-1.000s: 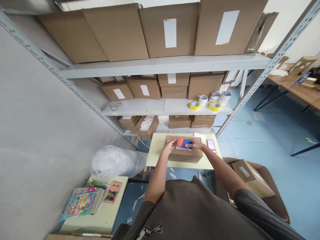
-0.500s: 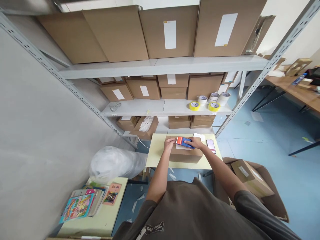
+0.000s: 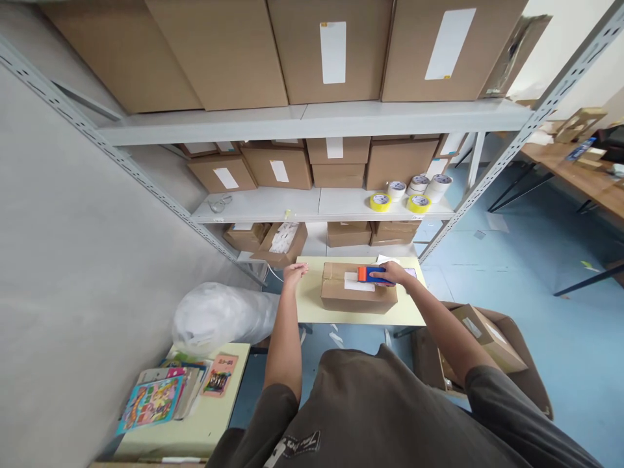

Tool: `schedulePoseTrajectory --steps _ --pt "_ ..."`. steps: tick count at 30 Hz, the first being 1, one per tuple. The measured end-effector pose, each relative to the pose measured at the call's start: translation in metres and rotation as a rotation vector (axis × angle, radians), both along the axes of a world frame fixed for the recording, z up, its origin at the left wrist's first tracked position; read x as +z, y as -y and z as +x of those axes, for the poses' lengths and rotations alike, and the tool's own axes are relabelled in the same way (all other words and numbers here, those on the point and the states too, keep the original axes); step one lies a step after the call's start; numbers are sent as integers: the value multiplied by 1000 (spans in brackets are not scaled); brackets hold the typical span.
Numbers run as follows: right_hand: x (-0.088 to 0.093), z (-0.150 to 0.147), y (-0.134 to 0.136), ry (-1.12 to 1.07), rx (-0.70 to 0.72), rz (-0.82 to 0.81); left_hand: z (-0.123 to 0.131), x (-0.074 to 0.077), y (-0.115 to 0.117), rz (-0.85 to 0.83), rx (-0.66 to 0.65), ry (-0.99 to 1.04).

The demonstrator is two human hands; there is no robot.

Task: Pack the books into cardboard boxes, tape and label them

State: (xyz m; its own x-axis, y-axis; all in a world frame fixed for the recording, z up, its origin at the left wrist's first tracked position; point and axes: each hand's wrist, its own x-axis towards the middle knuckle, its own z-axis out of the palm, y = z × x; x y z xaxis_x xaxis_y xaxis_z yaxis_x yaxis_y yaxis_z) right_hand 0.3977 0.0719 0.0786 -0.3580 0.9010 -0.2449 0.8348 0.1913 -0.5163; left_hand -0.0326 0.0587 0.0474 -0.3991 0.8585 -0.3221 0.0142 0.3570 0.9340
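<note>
A closed cardboard box [image 3: 358, 300] lies on the pale yellow table [image 3: 310, 305], with a white label [image 3: 351, 283] on its top. In my right hand [image 3: 392, 274] is a blue and orange tape dispenser [image 3: 376, 274], held over the top of the box with its orange end pointing left. My left hand [image 3: 294, 273] is at the table's left edge, apart from the box. Its fingers are pinched together, and whatever may be between them is too small to make out. A phone [image 3: 410, 272] lies partly hidden behind my right wrist.
Beyond the table stands a metal shelf [image 3: 312, 123] with cardboard boxes, white tape rolls [image 3: 396, 190] and yellow tape rolls [image 3: 380, 202]. To the left are a wrapped plastic roll [image 3: 214, 318] and a side table with books [image 3: 153, 404]. An open carton [image 3: 533, 383] holding boxes stands right.
My left hand has moved left, from the box's top edge to beside the table. My right hand and the tape dispenser have shifted to the right, uncovering more of the label.
</note>
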Motion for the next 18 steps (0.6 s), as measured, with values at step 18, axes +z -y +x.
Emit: schedulePoseTrajectory --steps 18 --pt "-16 -27 -9 181 -22 26 51 -87 20 -235 26 184"
